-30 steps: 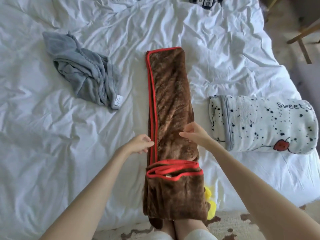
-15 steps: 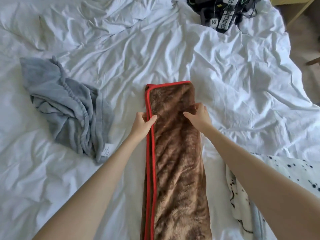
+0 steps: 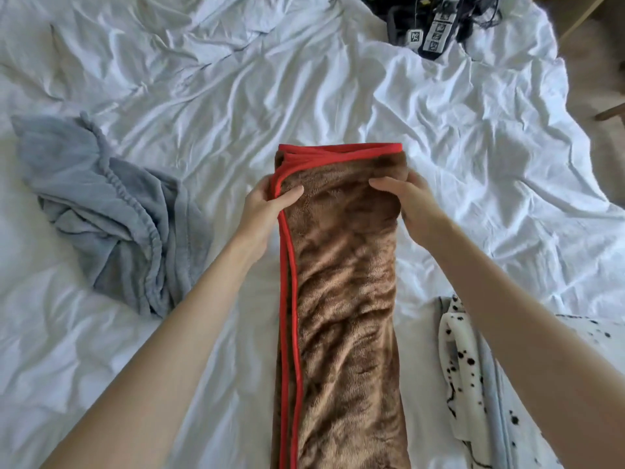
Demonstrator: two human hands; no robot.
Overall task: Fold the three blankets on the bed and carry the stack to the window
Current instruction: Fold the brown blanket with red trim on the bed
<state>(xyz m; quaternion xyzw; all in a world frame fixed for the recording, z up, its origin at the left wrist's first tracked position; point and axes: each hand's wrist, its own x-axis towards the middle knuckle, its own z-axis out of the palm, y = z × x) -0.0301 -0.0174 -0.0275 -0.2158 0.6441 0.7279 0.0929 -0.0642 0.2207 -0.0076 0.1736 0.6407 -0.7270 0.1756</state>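
A brown blanket (image 3: 345, 299) with red trim lies folded into a long narrow strip down the middle of the bed. My left hand (image 3: 267, 208) grips its left edge near the far end, thumb on top. On the opposite edge, at the same height, my right hand (image 3: 411, 201) holds the strip. A grey blanket (image 3: 111, 214) lies crumpled and unfolded at the left. A white blanket with black spots (image 3: 473, 367) sits at the lower right, partly hidden by my right arm.
The bed is covered by a wrinkled white sheet (image 3: 236, 96). Black gear with tags and cables (image 3: 436, 25) lies at the far edge. Floor and a wooden furniture leg (image 3: 608, 113) show at the right.
Both hands slid from the strip's near part up to its far end and closed on its edges. The view tipped forward, so the near folded end dropped out of frame.
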